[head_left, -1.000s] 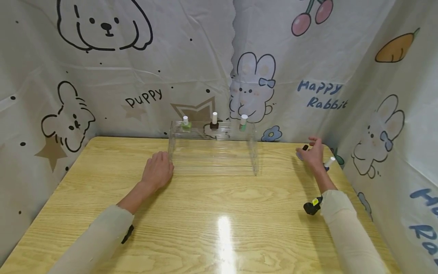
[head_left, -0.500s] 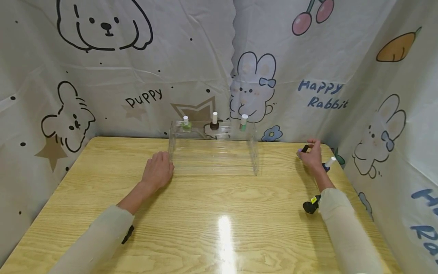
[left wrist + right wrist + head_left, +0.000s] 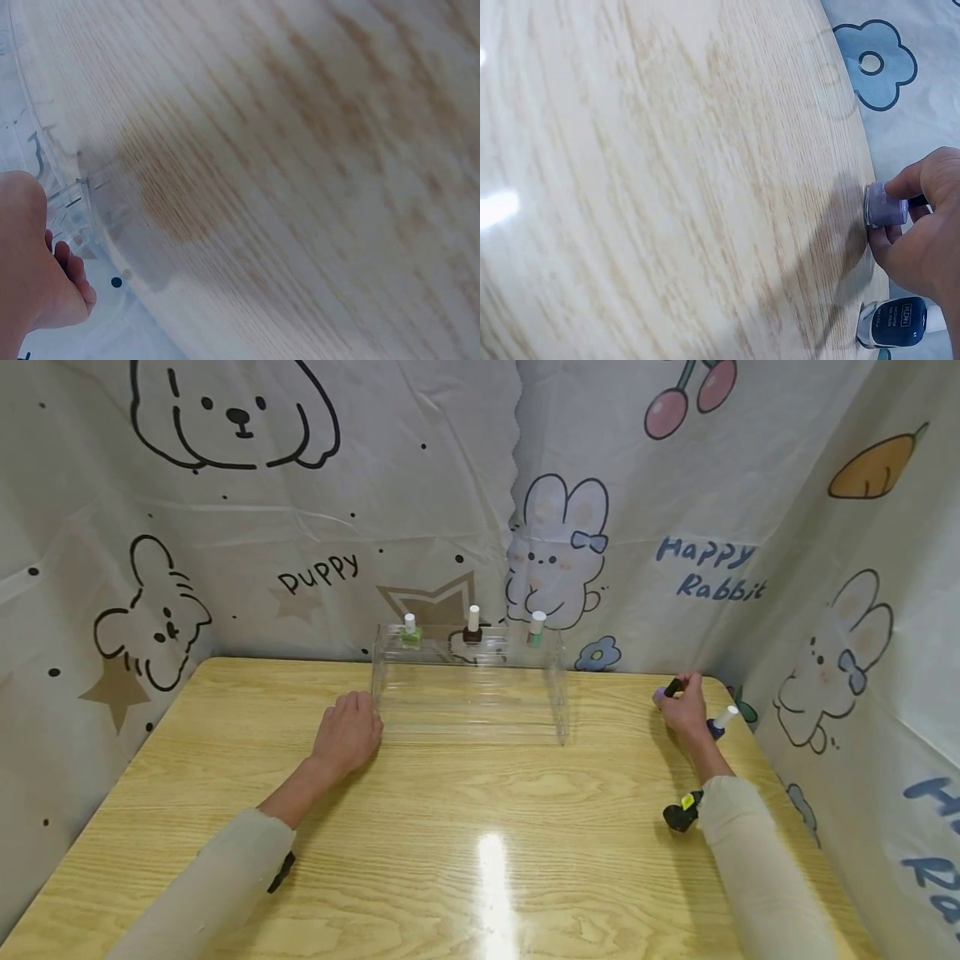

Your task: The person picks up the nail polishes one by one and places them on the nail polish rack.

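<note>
The right hand (image 3: 930, 240) pinches a small purple bottle (image 3: 886, 206) between thumb and fingers: glossy, glassy at the base, with pale lettering and a black cap (image 3: 672, 687) that points between one and two o'clock in the head view. It is near the table's (image 3: 480, 793) far edge. A white-capped dark blue bottle (image 3: 898, 322) is just beside, at four o'clock. At nine, well apart, the left hand (image 3: 347, 732) grips the side of a clear rack (image 3: 558, 702).
</note>
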Tool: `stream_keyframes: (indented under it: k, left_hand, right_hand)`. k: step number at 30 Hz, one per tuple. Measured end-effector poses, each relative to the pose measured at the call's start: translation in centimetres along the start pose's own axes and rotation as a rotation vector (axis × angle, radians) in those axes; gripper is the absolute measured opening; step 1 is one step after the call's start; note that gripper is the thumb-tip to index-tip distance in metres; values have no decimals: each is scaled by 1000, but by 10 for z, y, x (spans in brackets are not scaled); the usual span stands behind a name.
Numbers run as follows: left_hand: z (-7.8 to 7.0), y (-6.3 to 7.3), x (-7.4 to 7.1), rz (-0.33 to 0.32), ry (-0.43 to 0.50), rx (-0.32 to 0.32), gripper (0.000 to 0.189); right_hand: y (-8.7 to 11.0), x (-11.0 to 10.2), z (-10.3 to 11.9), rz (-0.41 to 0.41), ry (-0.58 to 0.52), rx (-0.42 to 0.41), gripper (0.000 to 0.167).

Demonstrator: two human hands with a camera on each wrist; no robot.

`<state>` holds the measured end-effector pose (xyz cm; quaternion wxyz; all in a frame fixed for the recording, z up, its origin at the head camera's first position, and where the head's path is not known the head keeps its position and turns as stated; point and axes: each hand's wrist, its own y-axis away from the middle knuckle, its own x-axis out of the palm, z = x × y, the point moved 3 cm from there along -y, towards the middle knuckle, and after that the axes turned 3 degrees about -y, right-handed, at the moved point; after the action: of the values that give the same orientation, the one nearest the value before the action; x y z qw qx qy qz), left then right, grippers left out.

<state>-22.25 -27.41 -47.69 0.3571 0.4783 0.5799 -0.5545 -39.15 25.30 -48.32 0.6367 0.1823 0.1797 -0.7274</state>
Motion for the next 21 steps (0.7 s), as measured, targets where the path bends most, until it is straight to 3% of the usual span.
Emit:
stream_keyframes:
  k: [9, 21]
  left_hand:
    - [0, 0, 1, 25, 1, -2, 17]
    - [0, -1, 1, 12, -3, 6, 17]
  right_hand:
    - [1, -1, 7, -11, -13, 17, 42]
    - [7, 9, 53, 29, -50, -134, 44]
